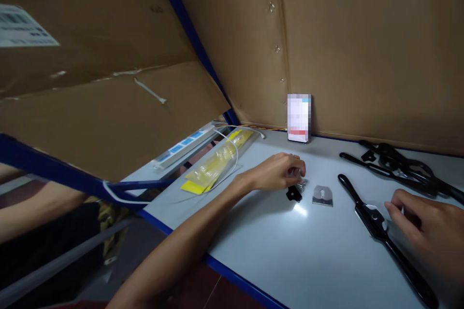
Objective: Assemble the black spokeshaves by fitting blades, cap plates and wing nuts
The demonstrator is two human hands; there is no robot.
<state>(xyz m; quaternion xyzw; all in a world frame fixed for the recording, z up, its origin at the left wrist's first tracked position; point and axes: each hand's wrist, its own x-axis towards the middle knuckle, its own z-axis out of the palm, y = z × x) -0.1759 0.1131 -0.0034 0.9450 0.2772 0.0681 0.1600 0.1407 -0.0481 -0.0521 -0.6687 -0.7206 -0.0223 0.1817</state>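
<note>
The left hand [277, 172] and right hand [429, 227] are well apart, fingers curled; from here I can't tell whether either grips anything. The right is nearer the black spokeshave [379, 230], just to its left, long axis running far left to near right. A metal blade [321, 201] lies between spokeshave and left hand.

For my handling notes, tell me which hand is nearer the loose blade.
Left. The left hand is just left of the loose blade and slightly beyond it; the right hand is farther off, to its right, past a black tool.
</note>
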